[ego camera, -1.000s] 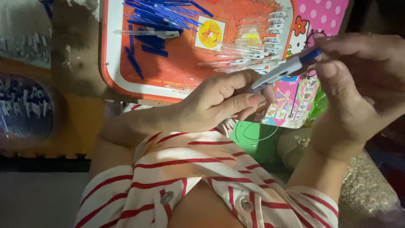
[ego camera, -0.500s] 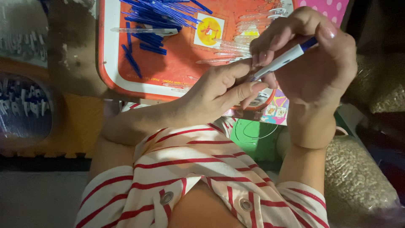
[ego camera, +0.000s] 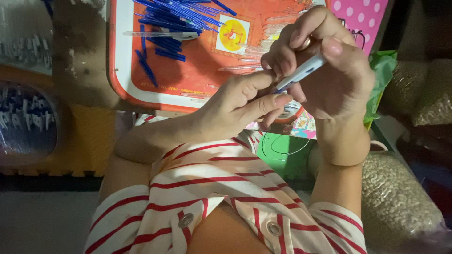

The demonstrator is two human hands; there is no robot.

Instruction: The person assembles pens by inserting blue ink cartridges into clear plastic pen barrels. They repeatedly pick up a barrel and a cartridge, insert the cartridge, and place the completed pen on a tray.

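The right hand's (ego camera: 336, 70) fingers (ego camera: 301, 35) are clamped round a white-and-blue pen barrel (ego camera: 301, 73), thumb pressing it from the near side. The left hand (ego camera: 245, 101) meets it from the left, thumb and forefinger pinched together at the barrel's lower tip. The barrel is held in the air above the near right corner of an orange tray (ego camera: 197, 80), its long axis slanting from near-left up to far-right.

The tray has a white rim and lies tilted on what looks like the floor rather than a counter. A heap of blue pen refills (ego camera: 176, 19) lies at its far left, one clear pen tube (ego camera: 160, 34) beside them, and more clear tubes (ego camera: 245, 66) to the right. A square white-and-yellow sticker (ego camera: 233, 34) sits in the tray's middle.

To the far right stands a pink polka-dot panel (ego camera: 360, 14), with a green bag (ego camera: 383, 70) just near it. Sacks of pale grain (ego camera: 400, 197) fill the right side. At the left lies yellow foam matting (ego camera: 89, 136). The person's red-and-white striped garment (ego camera: 212, 188) fills the near edge.
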